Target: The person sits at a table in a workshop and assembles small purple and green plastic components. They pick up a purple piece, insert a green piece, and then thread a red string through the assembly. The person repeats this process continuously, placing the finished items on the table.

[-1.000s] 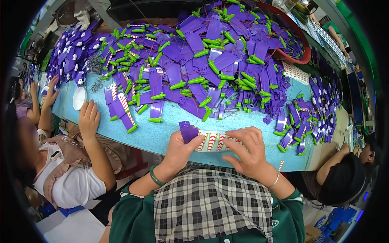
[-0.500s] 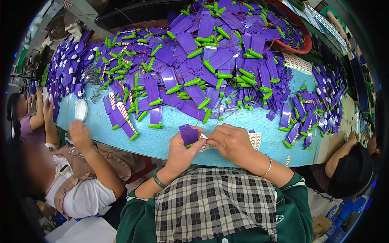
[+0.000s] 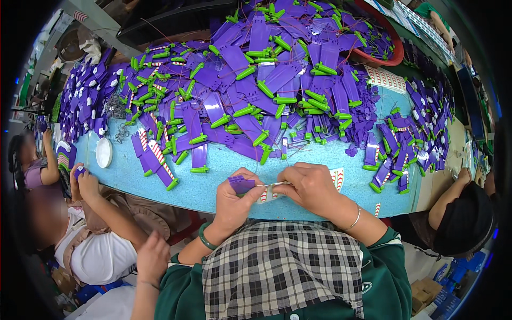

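Observation:
My left hand point(image 3: 233, 202) is closed around a purple plastic part point(image 3: 242, 184), whose lower portion is hidden by the fingers. Close to its thumb, my right hand point(image 3: 312, 188) pinches a thin, pale strip point(image 3: 277, 184) between thumb and forefinger. The strip reaches across to the left fingertips; whether it touches the part I cannot tell. Under the hands lies a white sticker sheet point(image 3: 337, 179) with red stripes, partly covered by the right hand. A loose red-striped sticker point(image 3: 377, 209) sits at the table's front edge.
A big heap of purple parts with green ends point(image 3: 256, 101) fills the back of the blue table point(image 3: 213, 186). To the left are a white dish point(image 3: 104, 152) and a co-worker's hands point(image 3: 85, 181). A red basin point(image 3: 392, 53) stands far right. Another person's hand point(image 3: 153, 256) is beside my left arm.
The purple part has tipped lower in my left hand, and the strip between my hands now lies flatter. The co-worker's raised hand has moved down-left. Another hand has appeared at lower left.

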Tool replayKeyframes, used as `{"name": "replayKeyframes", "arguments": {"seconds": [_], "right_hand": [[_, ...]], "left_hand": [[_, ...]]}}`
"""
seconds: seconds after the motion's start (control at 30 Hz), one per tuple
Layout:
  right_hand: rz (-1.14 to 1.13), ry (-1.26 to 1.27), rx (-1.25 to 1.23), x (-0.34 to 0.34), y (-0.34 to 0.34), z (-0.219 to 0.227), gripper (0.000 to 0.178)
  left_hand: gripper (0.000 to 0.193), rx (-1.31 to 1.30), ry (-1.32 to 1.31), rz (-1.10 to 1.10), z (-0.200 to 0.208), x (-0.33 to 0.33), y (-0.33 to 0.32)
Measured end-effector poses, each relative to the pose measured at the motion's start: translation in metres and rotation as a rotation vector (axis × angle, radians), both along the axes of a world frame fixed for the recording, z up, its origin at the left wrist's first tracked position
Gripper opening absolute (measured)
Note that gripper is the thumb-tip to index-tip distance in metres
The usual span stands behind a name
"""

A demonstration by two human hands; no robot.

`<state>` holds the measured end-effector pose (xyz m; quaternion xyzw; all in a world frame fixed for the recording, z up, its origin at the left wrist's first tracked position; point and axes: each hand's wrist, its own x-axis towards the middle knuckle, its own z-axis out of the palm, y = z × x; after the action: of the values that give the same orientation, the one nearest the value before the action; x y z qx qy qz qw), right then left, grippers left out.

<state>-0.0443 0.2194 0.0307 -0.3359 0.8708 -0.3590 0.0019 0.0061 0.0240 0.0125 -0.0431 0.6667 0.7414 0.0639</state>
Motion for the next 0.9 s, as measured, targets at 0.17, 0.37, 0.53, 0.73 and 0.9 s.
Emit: {"name": "replayKeyframes", "arguments": {"seconds": [0.17,0.37,0.53,0.73,0.9], "right_hand": [[-0.005,0.263,0.112,0.003,0.029,-0.003,0.025],[-0.058,0.024,0.544,0.010,0.122,0.031,0.027],[-0.180,0.106,0.504,0.011,0.112,0.062,0.016],[0.019,0.118,0.029,0.001,0.005,0.032,0.021],[0.073,0.035,-0.012,0.001,-0.012,0.017,0.017]], "left_hand": [[0.007,0.038,-0.012,0.096,-0.004,0.003,0.003],[0.004,0.089,-0.056,-0.014,-0.008,0.004,-0.002],[0.005,-0.010,-0.088,-0.016,-0.003,-0.003,0.007],[0.009,0.117,-0.198,-0.124,0.005,-0.001,0.016],[0.015,0.104,-0.283,-0.123,0.002,0.008,0.002]]}}
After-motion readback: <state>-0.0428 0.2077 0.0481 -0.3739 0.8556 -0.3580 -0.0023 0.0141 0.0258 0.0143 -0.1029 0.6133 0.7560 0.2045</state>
